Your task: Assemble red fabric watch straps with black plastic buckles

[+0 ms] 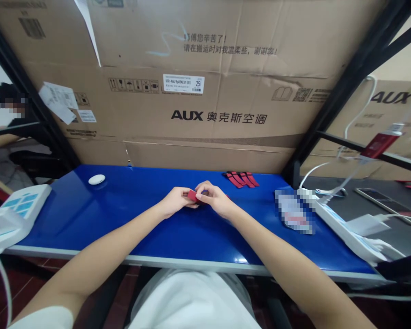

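Both hands meet over the middle of the blue tabletop, pinching a small red strip (192, 195). My left hand (176, 201) closes on its left end between thumb and fingers. At the other side my right hand (215, 197) has thumb and forefinger pressed together on the piece. A bit of red also shows beyond the right hand; the rest of the strip is covered by fingers. Further back to the right lie several red strips with black bands (241, 179), side by side. They look similar in colour to the one held.
A large cardboard box (140, 105) stands behind the blue table (123, 183). A white oval object (97, 179) lies back left. White power strips (345, 228) with cables flank the table, near a blurred packet (294, 212). Another person (17, 114) sits far left.
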Demonstrator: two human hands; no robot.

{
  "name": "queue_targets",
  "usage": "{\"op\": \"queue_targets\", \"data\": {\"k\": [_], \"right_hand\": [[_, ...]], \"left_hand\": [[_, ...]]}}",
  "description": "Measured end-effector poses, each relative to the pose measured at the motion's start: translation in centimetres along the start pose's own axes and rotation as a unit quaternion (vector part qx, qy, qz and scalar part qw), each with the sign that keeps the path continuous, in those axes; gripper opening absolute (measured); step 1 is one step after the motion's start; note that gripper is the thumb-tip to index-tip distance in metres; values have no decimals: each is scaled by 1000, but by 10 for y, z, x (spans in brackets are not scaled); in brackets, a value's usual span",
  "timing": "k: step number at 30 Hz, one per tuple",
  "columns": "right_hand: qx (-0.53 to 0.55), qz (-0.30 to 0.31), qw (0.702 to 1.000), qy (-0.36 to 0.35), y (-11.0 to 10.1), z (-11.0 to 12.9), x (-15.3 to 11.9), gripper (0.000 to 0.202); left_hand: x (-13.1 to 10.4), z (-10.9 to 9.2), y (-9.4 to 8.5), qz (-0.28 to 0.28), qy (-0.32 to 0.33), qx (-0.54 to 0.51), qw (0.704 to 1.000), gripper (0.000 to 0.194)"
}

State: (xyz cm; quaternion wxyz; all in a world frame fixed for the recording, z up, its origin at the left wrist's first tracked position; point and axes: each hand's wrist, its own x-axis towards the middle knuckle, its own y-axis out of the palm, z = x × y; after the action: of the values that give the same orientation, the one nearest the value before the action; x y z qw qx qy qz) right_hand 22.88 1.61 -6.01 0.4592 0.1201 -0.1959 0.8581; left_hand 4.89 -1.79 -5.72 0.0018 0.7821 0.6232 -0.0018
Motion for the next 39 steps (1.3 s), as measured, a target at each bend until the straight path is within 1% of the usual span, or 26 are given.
{"op": "queue_targets", "data": {"k": [2,4,7,11,16,20,27,29,32,35,37,39], "right_hand": [[-19,-7,1000,-5,-5,-3,1,12],[-75,-18,997,-15,-9,-5,2,10],[-155,-29,987,-16,-9,-7,2,10],[-165,-23,986,-20,-4,-7,0,10],[-157,-24,987,-38,-4,-6,0,9],[-140,-12,989,-46,-6,-7,0,9],[-161,-31,986,-32,-2,-6,-1,13],[-159,-33,986,-28,-2,-6,-1,10],[-153,-39,987,-16,-3,-8,0,8],[-148,-51,988,-9,-2,-10,0,10],[-108,-48,993,-2,-1,-11,0,13],[-30,-19,999,21,-2,-12,1,18]], "left_hand": [[3,3,-4,-51,28,89,994,21],[4,5,-6,-81,53,158,983,18],[4,5,-7,-86,77,206,972,15],[2,5,-5,-82,93,232,965,15],[2,5,-5,-74,92,217,969,17],[2,4,-5,-94,80,203,971,15],[0,4,-2,-72,88,176,978,17],[1,4,-2,-65,83,136,985,20],[3,3,-4,-65,56,69,994,26],[4,1,-5,-63,42,32,997,28],[3,1,-5,-50,41,21,998,30],[3,1,-6,-32,37,14,999,33]]}}
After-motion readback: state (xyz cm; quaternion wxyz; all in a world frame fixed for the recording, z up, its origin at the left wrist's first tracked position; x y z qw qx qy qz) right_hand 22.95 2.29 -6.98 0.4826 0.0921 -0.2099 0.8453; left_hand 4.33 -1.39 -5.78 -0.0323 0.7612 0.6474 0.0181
